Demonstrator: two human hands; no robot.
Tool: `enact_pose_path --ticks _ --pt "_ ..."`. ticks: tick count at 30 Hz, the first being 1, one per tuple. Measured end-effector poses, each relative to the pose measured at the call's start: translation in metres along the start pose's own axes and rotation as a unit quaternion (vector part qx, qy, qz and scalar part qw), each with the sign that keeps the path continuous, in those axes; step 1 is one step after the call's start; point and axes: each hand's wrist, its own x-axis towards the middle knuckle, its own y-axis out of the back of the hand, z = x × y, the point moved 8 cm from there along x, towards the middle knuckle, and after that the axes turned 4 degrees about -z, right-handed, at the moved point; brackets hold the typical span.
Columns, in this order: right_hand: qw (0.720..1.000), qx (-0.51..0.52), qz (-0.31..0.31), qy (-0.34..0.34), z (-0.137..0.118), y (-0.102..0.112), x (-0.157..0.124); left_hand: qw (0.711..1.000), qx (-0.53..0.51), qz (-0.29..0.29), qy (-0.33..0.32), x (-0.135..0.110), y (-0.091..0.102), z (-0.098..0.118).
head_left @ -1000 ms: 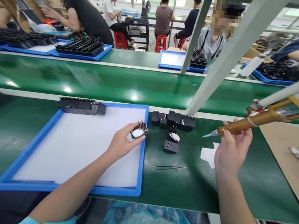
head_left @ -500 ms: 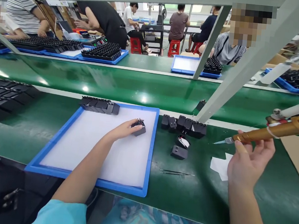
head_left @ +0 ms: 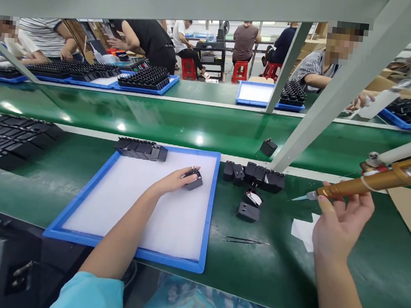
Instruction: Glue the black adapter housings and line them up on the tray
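Note:
My left hand [head_left: 169, 181] is closed on a black plug adapter [head_left: 194, 183], thumb and fingers gripping its far end. The adapter rests on or just above the white lining of a blue-rimmed tray [head_left: 211, 212]; contact underneath is hidden. In my right hand [head_left: 339, 220] is an amber glue dispenser [head_left: 366, 185], its pale blue needle tip [head_left: 299, 198] pointing left over the bench. Between the hands lie several black adapters [head_left: 254, 174], an open adapter housing with white inside [head_left: 252, 198], a closed black adapter [head_left: 248, 212] and tweezers [head_left: 246, 240].
A row of black adapters [head_left: 140, 149] stands at the tray's far left corner. White paper [head_left: 303, 232] lies beside my right hand. A slanted post [head_left: 319, 107] rises behind the bench. One adapter [head_left: 268, 147] sits on the green conveyor [head_left: 158, 115]. Co-workers are beyond it.
The view has tilted slightly up. On the conveyor, the single adapter has moved left, away from the post. The co-worker at right has stretched out an arm. Both my hands keep their holds.

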Motion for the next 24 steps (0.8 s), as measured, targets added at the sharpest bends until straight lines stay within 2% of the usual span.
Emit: enact_pose_path --ticks 3,5,10,13,15,19,24 --pt "1.000 -0.011 -0.004 -0.007 0.000 -0.002 -0.002 0.998 -0.052 0.026 -0.031 0.002 0.004 0.005" --pt "1.000 -0.014 -0.008 -0.010 -0.001 -0.003 -0.002 0.997 -0.050 0.043 -0.049 0.001 0.006 0.010" --pt "1.000 -0.007 -0.011 -0.010 0.000 -0.004 -0.003 0.991 0.070 0.071 -0.083 -0.009 0.003 0.029" --pt "1.000 -0.012 -0.008 -0.011 0.001 -0.004 -0.003 0.971 0.186 0.084 -0.125 -0.019 -0.004 0.045" --pt "1.000 -0.012 -0.009 -0.009 0.001 -0.005 -0.004 0.960 0.228 0.084 -0.142 -0.022 -0.007 0.050" --pt "1.000 -0.012 -0.007 -0.009 0.001 -0.005 -0.003 0.964 0.216 0.091 -0.128 -0.018 -0.008 0.044" --pt "1.000 -0.004 -0.006 -0.002 0.004 -0.003 -0.002 0.963 0.195 0.162 -0.093 -0.013 -0.009 0.033"
